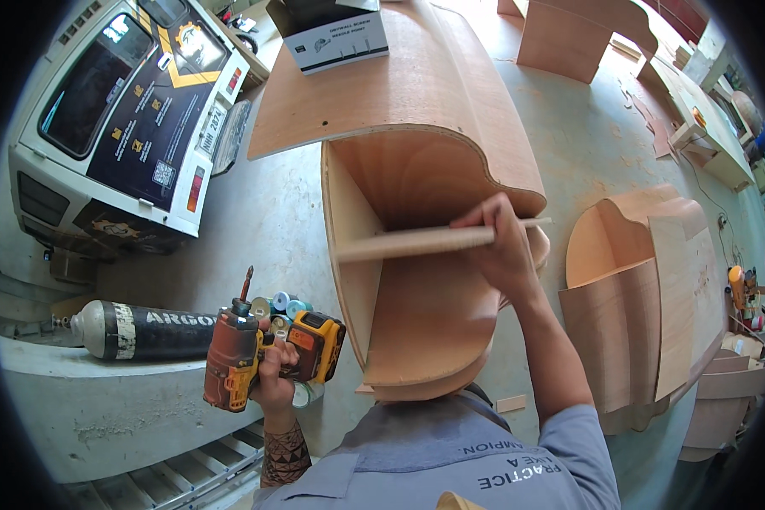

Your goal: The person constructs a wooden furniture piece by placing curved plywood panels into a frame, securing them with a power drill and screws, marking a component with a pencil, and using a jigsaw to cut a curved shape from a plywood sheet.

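Note:
My left hand (pixel 272 378) is closed round the grip of a yellow and black cordless impact driver (pixel 232 357). The driver's bit points up, and it is held clear of the wood on the left. My right hand (pixel 501 246) grips a pale wooden strip (pixel 408 245), smeared by motion, near its right end. This strip lies across the opening of a curved plywood cabinet (pixel 433 327), its left end at the cabinet's pale side panel (pixel 353 212). Whether that end touches the panel, I cannot tell.
A screw box (pixel 336 42) sits on the cabinet's wide top panel (pixel 382 102). A second curved plywood piece (pixel 620 314) stands at right. On the left are a parked van (pixel 119 119), a black gas cylinder (pixel 157 331) on a ledge, and several small cans (pixel 282 302) on the floor.

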A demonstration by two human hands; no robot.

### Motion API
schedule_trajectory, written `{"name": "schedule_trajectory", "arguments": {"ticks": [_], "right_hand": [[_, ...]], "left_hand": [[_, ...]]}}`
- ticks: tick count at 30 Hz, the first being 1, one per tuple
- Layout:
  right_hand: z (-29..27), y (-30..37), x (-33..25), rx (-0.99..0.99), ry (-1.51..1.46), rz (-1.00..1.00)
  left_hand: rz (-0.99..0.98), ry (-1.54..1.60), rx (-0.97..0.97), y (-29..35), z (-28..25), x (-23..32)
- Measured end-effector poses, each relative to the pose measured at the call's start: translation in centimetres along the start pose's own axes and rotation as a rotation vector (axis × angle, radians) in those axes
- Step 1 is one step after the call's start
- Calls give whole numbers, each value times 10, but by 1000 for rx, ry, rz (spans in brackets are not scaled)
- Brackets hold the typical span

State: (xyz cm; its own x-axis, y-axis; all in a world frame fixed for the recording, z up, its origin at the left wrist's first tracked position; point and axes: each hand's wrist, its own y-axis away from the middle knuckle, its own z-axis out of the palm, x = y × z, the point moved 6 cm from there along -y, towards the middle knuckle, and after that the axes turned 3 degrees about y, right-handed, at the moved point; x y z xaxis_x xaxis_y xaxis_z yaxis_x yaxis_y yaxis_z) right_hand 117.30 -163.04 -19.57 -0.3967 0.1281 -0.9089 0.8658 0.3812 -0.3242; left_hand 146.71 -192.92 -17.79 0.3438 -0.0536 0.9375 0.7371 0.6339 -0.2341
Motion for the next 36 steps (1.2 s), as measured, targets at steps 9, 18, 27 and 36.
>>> {"name": "schedule_trajectory", "arguments": {"ticks": [9,18,27,36], "right_hand": [[-4,-55,-5,192,413,16],[14,-62,3,413,322,9],[14,-70,18,398,410,-7],[15,-71,17,423,335,-27]], "left_hand": [[-24,-6,88,28,-32,2],[-80,-50,109,46,-56,-16],[-138,-24,61,46,-42,-31],[-163,-70,-6,33,-28,-27]]}}
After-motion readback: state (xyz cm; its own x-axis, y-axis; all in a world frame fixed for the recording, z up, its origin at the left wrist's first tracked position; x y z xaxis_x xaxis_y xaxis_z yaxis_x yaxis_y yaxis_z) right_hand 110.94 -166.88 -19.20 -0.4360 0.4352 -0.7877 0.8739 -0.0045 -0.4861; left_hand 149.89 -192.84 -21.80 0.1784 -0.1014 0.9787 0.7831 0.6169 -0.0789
